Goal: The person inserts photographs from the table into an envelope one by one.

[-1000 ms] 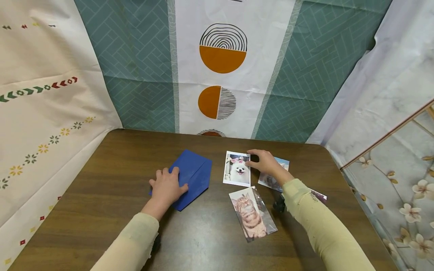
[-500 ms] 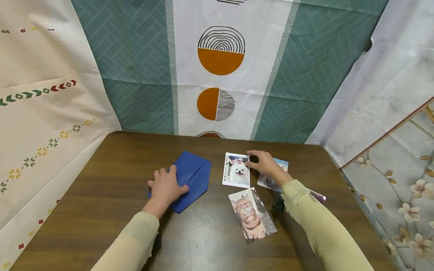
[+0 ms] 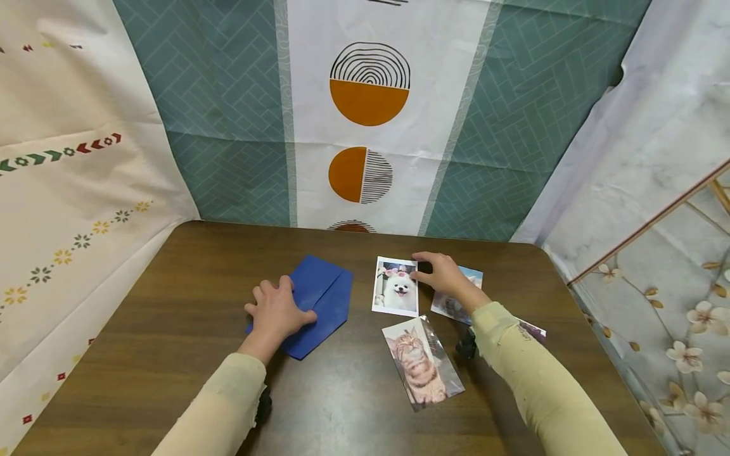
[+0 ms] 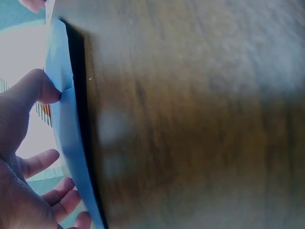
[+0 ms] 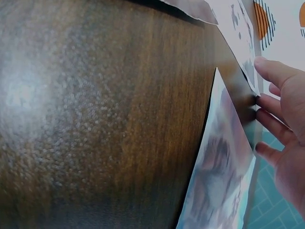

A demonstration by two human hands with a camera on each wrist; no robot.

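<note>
- Only the head view shifts slightly since earlier.
- Left hand (image 3: 277, 313), fingers spread, seemingly steadies blue envelope (image 3: 329, 306).
- Right hand (image 3: 447, 277), fingers parted, touches white-dog photo (image 3: 396, 288), perhaps positioning it.

Blue envelope (image 3: 326, 297) lies left of white-bordered dog photo (image 3: 395, 290).

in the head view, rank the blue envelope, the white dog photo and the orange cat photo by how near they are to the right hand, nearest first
1. white dog photo: right hand's fingertips at its right edge
2. orange cat photo: below the dog photo in view
3. blue envelope: farther left, under the left hand
</note>
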